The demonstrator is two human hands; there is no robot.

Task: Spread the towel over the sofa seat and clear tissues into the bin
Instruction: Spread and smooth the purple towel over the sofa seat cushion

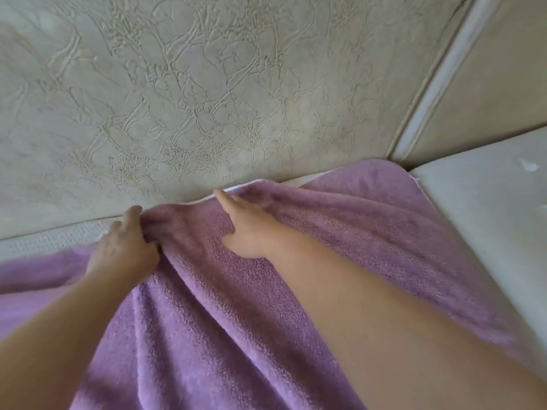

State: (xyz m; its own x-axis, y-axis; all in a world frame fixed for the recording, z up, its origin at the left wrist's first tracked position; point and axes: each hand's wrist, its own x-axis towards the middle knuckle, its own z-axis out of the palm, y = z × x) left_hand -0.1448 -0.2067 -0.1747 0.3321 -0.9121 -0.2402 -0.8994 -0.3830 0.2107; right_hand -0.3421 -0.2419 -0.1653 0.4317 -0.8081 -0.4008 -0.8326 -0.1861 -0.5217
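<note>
Sofa backrest: pale, embossed crackle pattern, fills the top of the view. A lighter piped seam runs diagonally at upper right, plain panel beyond it.

Sofa seat: bare pale cushion visible on the right; a narrow textured strip also shows at left, between the backrest and the fabric edge.

Towel: purple terry, lying over the seat and covering most of the lower view. Not flat, with long folds fanning down from a bunched point near the back crease. Its far right corner sits rounded against the backrest base, touching the crease. White edging shows along the far hem.

Right hand: fingers spread and extended, palm down on the towel, fingertips reaching the far hem where it meets the backrest. Forearm crosses the lower right, blurred.

Left hand: closed, pinching a gather of towel at the bunched point, just beside the right hand. Knuckles up, thumb hidden in the fabric.

Small white fleck on the bare seat, far right; too blurred to identify.
</note>
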